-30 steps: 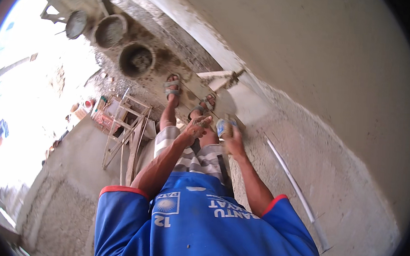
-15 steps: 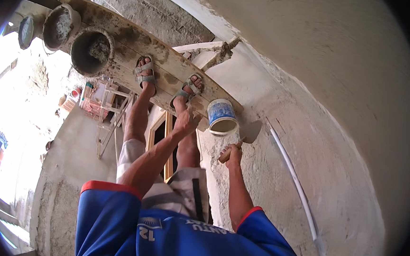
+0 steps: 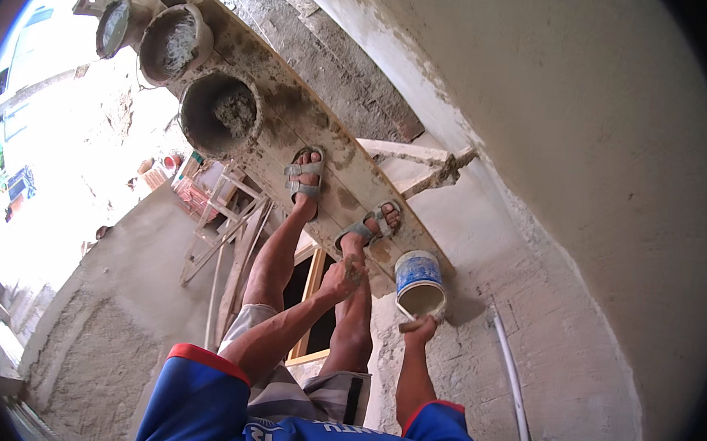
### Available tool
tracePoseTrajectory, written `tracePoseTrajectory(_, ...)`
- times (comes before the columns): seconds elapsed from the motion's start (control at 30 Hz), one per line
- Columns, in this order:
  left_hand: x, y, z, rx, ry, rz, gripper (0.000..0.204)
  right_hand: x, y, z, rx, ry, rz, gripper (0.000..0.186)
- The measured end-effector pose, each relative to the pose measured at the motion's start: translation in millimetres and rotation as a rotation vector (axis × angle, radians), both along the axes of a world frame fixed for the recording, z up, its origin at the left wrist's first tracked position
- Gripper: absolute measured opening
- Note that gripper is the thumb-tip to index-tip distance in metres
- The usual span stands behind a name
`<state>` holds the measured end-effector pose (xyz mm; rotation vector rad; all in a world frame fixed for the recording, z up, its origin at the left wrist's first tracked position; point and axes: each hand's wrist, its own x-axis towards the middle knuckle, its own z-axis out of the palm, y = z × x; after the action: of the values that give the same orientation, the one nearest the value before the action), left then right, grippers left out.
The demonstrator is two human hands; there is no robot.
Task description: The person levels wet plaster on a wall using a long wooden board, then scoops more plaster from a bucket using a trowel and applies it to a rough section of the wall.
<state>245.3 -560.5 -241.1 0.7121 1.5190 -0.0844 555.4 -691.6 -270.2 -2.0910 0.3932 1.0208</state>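
My right hand (image 3: 421,332) is closed round the wooden handle (image 3: 412,325) of a trowel beside the mouth of a white and blue bucket (image 3: 418,268). The trowel's blade is mostly hidden at the bucket's rim. The bucket stands near the right end of a plank platform (image 3: 334,149). My left hand (image 3: 344,280) hovers in front of my right shin, its fingers curled and smeared with grey. Whether it holds anything is hidden. Both my feet, in grey sandals, stand on the planks.
Along the platform to the left stand a large mortar bucket (image 3: 193,115) and two more containers, a middle bucket (image 3: 154,51) and a smaller one (image 3: 108,31). A plastered wall (image 3: 571,154) rises at right, with a white pipe (image 3: 514,379). A wooden frame (image 3: 231,212) stands below.
The view has swung, so the platform and buckets sit farther right and steeper. My right hand has brought the trowel to the bucket's mouth; its blade was plainly visible beside the bucket before.
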Motion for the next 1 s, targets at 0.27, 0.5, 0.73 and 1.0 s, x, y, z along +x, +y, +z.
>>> tracePoseTrajectory(0.27,-25.7,7.3,17.9,-0.006,0.013,0.391,0.047,-73.5,94.3,101.8,-0.025,-0.013,0.838,0.024)
tracePoseTrajectory(0.5,-66.7,7.1,-27.1,-0.222,-0.203,1.127,0.055,-171.3,193.0,182.4,0.119,0.117,1.355,0.022)
tracePoseTrajectory(0.73,-134.7,23.7,-57.5,-0.226,-0.363,1.647,0.054,-305.1,277.8,245.8,0.467,0.062,2.108,0.030)
tracePoseTrajectory(1.0,-177.8,23.2,-65.8,0.046,-0.485,2.066,0.052,-419.1,285.3,269.8,0.435,0.325,2.555,0.044)
